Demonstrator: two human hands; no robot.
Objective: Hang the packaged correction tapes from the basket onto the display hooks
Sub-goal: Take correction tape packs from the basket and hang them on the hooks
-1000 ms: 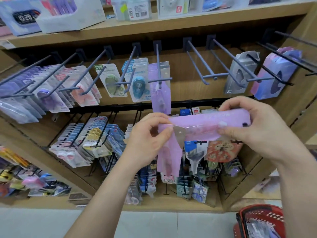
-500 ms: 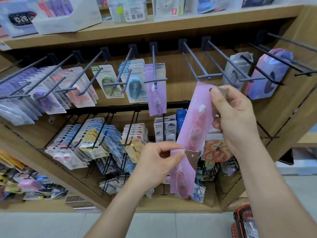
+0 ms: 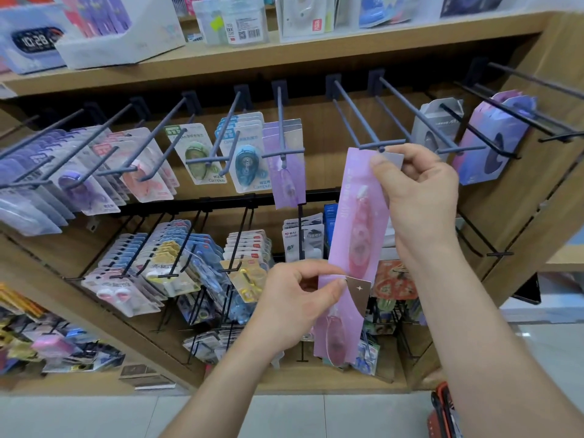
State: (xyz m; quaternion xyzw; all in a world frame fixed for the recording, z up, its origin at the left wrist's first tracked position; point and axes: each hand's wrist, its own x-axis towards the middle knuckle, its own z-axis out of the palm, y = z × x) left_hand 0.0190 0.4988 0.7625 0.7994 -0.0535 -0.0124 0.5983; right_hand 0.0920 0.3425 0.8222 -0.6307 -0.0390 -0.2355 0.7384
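Observation:
Two long pink packaged correction tapes are in my hands. My right hand (image 3: 417,197) pinches the top of the upper pack (image 3: 360,216), holding it upright with its top edge at the tip of an empty blue display hook (image 3: 357,121). My left hand (image 3: 300,298) pinches the top of the lower pack (image 3: 339,330), which hangs below and partly behind the upper one. A matching purple pack (image 3: 286,165) hangs on the hook just to the left. The red basket (image 3: 444,409) shows only as a corner at the bottom right.
The upper hook row holds purple, pink, green and blue tape packs on the left, grey (image 3: 434,131) and purple (image 3: 496,137) boxed packs on the right. A lower row carries many small packs. A wooden shelf (image 3: 284,55) with boxes runs above. Tiled floor lies below.
My right hand turned its pink pack from lying sideways to upright and raised it to the hook's tip. My left hand dropped lower with the other pack. The view shifted slightly.

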